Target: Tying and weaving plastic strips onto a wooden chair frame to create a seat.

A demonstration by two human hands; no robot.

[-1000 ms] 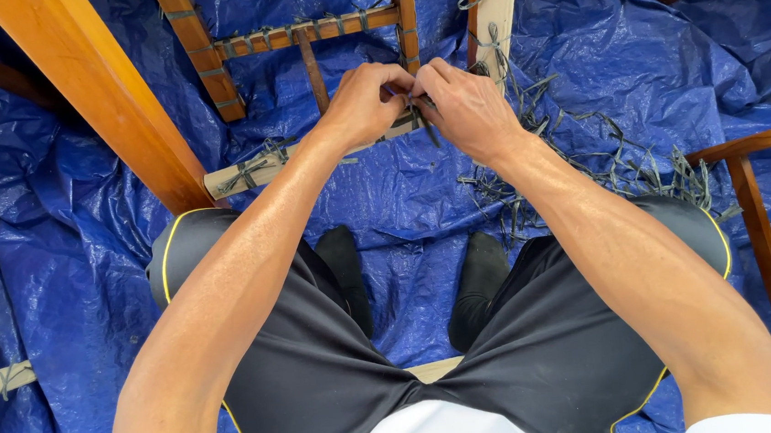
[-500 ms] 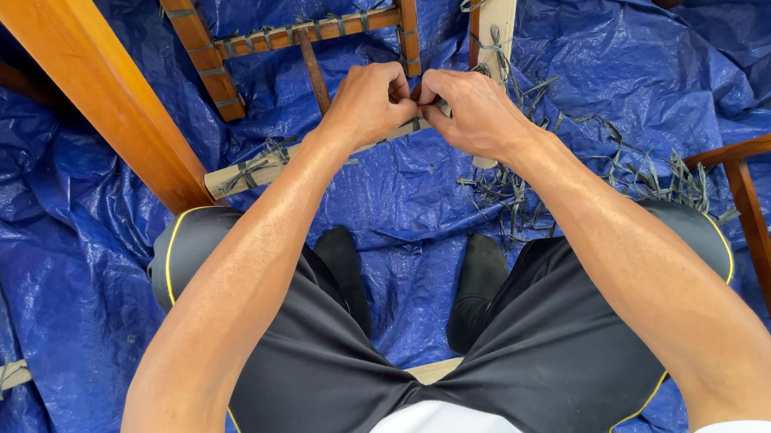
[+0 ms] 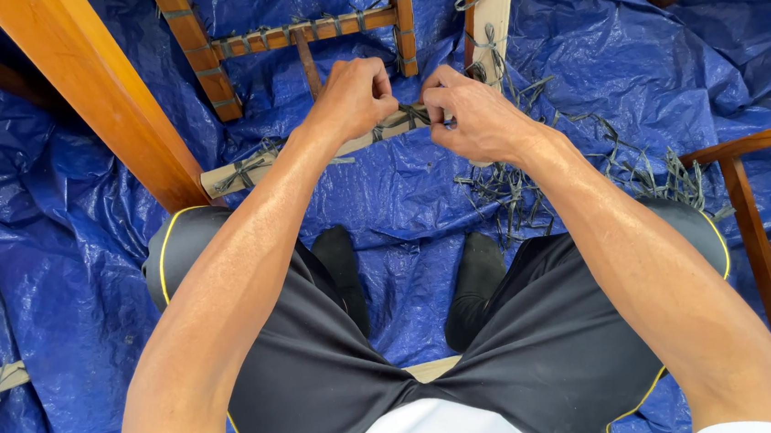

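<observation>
Both hands, the left hand [image 3: 353,95] and the right hand [image 3: 474,118], pinch closed on the dark green cord [image 3: 409,114] wrapped around the pale wooden slat [image 3: 244,171], whose long axis runs left-right between them over the blue plastic tarp [image 3: 69,269].

Head view, looking down. Upper centre: left hand [image 3: 353,95] and right hand [image 3: 474,118] close together, fingers pinched on dark cord [image 3: 412,114] wrapped around a pale wooden rail [image 3: 235,173]. Beyond them, a brown wooden frame [image 3: 298,35] bound with cord. Right of centre: loose cord scraps [image 3: 512,188] on a blue tarp [image 3: 60,270]. Upper left: an orange-brown beam [image 3: 91,84]. Below: black shorts [image 3: 543,360] and two dark socks.
</observation>
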